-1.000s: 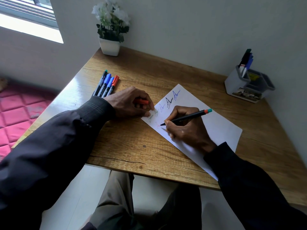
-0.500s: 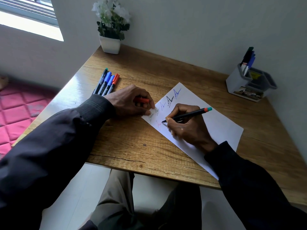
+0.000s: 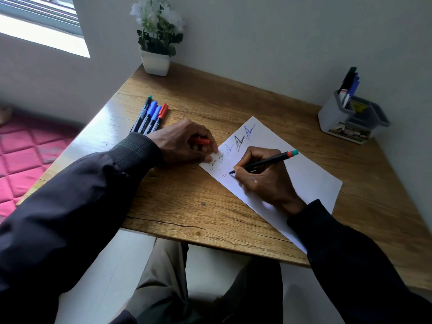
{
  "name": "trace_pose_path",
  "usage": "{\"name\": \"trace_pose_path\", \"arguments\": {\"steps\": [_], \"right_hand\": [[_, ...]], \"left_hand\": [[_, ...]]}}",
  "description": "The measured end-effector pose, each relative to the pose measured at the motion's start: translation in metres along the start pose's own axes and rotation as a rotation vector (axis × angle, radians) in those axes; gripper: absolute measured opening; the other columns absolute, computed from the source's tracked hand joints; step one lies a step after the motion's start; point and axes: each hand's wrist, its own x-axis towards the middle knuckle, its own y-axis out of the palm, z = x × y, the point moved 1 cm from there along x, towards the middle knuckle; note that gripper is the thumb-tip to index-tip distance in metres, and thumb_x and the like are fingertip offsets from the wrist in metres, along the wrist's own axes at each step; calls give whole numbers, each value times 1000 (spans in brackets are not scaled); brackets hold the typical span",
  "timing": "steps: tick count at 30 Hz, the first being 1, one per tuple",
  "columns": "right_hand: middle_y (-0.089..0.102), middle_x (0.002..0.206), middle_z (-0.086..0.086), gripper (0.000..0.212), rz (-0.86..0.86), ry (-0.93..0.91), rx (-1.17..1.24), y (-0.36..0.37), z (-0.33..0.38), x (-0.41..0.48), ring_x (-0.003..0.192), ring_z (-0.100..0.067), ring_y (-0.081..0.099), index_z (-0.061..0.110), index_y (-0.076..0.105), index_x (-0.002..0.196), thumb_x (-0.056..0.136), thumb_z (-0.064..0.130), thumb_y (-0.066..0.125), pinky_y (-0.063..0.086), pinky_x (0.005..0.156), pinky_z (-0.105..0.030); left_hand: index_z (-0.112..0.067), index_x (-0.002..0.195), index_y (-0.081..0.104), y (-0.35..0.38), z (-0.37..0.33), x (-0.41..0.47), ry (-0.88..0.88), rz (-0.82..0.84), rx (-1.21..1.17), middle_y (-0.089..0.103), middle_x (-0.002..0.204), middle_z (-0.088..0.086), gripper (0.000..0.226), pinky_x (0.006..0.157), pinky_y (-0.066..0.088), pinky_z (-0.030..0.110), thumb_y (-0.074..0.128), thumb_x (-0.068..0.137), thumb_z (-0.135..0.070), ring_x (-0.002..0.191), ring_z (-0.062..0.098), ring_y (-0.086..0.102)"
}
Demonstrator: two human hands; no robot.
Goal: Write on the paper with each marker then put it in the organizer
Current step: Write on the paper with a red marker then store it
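The right hand (image 3: 264,178) rests on the paper (image 3: 311,181), fingers clamped on a black marker (image 3: 266,161) with its tip on the sheet. The left hand (image 3: 184,143) pins the paper's left corner, fingers closed around a red cap (image 3: 201,141). Four markers (image 3: 150,116) lie left of the paper; the organizer (image 3: 350,120) stands to its right on the surface (image 3: 187,206).

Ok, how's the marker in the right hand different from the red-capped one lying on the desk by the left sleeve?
The marker in the right hand is uncapped, its tip on the paper; the red-capped marker on the desk is closed. The held one slants up in the right hand; the other lies flat in a row with three more. The held one's back end is red and teal. Both have dark barrels.
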Motion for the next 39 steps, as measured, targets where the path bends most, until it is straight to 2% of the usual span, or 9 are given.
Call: {"name": "trace_pose_path", "arguments": {"steps": [4,13,15,19,21,23,26,32,39], "right_hand": [[66,63,-20,16,-101,60,153,-4,0,0,46,-30,61,-5,61,76,91,-6,68,47,41,-31],[68,73,-21,10,-168,142,305,-11,2,8,56,-32,63,-4,65,90,97,2,66,48,48,-30],[69,76,-20,8,-176,148,342,-13,2,9,60,-31,64,-3,68,93,97,3,66,49,51,-31],[65,78,-25,20,-173,173,529,-18,3,10,63,-32,60,-6,71,95,93,11,60,46,53,-33],[65,76,-25,19,-178,177,595,-20,4,11,61,-31,59,-2,71,92,89,11,57,46,54,-33],[65,76,-24,10,-192,160,630,-21,6,11,60,-31,60,3,67,89,88,8,58,48,54,-32],[68,79,-22,6,-171,107,645,-23,9,11,64,-30,63,5,67,86,87,6,62,50,57,-31],[71,92,-31,26,-116,30,660,-27,11,10,73,-35,68,-8,68,101,93,9,50,54,65,-36],[73,89,-30,10,-171,11,653,-31,12,11,69,-36,70,2,59,87,93,7,54,57,64,-38]], "left_hand": [[-26,115,70,0,0,0,-6,4,8,68,111,-9,31,80,57,39,76,85,-33,96,16,66],[-24,119,69,0,-1,0,19,13,-6,66,117,-10,32,84,56,29,75,88,-29,98,9,64],[-24,123,68,-2,-2,-1,29,15,-22,64,123,-9,31,89,56,23,70,92,-28,102,2,62],[-26,132,63,-4,-3,-4,-30,-24,-199,58,135,-3,32,100,48,32,45,105,-20,123,9,52],[-26,133,62,-2,-4,-4,-38,-71,-234,61,125,-6,36,93,43,21,42,106,-14,116,1,53],[-22,130,65,0,-8,-5,-3,-140,-274,65,113,-11,33,82,48,14,49,103,-11,105,-4,60],[-7,118,71,3,-9,-4,71,-273,-423,74,107,2,26,82,58,25,66,93,-6,99,14,70],[-5,103,76,12,-23,-2,72,-427,-546,78,102,2,21,87,61,39,78,83,-7,99,16,73],[-3,106,75,18,-38,3,20,-427,-641,78,102,1,21,85,60,29,75,85,-7,99,13,72]]}}
